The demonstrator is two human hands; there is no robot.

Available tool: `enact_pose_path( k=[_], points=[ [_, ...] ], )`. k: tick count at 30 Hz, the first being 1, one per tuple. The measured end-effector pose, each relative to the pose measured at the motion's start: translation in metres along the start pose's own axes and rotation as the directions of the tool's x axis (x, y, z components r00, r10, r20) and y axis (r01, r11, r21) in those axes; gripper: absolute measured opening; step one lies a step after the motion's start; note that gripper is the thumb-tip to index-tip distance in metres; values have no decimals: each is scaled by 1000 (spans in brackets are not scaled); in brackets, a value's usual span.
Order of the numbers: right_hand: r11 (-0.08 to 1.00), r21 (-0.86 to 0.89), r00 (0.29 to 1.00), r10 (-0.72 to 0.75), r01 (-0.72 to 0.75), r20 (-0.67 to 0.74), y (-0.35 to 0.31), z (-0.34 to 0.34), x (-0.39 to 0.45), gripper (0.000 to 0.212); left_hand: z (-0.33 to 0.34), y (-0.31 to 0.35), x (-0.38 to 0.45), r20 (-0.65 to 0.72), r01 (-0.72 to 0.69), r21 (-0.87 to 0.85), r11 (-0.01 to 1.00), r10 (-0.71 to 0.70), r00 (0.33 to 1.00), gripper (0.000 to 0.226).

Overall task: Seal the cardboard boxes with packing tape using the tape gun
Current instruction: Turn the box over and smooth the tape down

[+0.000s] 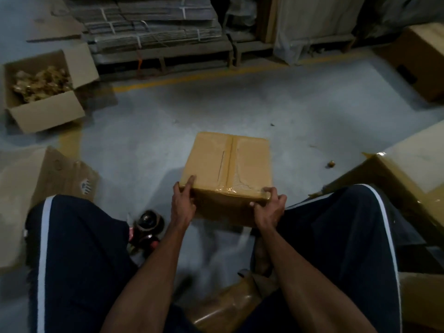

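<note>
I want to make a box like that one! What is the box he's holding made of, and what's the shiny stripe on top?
The box looks like plain brown cardboard: matte, tan, with folded flaps meeting along a middle seam. The shiny stripe along that seam seems to be clear plastic packing tape; it glints and wrinkles near the front edge. The left hand and right hand grip the near corners.
</note>
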State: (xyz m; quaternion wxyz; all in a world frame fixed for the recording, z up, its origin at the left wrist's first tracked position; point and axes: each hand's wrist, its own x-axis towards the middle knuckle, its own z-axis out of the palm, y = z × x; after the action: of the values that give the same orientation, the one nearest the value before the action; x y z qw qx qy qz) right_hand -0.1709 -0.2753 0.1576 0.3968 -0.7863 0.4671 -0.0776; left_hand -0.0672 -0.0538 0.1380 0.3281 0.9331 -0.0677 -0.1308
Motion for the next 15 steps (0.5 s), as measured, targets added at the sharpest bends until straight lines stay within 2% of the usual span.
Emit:
enact_pose_path(
  k=[2,4,6,8,10,11,13,15],
  points=[
    [991,53,992,125,-126,16,14,7,5,54,16,8,11,41,65,-31,997,-63,997,85],
    [979,63,981,192,-193,33,23,21,8,44,30,13,18,57,225,-145,963,-219,974,72],
    [967,94,971,239,-239,5,28,36,10,32,47,17,21,74,315,-264,911,-307,949,67],
    [940,150,950,312,-305,-25,24,47,12,29,63,27,22,152,376,-417,828,-344,927,77],
    [916,198,929,366,-350,-51,20,55,14,37,77,40,23,199,409,-513,755,-359,912,99],
    [911,216,925,372,-350,-70,21,59,16,40,85,45,25,196,393,-516,761,-341,919,112],
    [911,235,922,371,-338,-109,27,64,17,41,100,52,26,158,331,-421,844,-291,944,133],
    [908,255,915,377,-334,-145,34,68,20,41,110,50,29,128,313,-396,863,-286,950,142]
  ],
)
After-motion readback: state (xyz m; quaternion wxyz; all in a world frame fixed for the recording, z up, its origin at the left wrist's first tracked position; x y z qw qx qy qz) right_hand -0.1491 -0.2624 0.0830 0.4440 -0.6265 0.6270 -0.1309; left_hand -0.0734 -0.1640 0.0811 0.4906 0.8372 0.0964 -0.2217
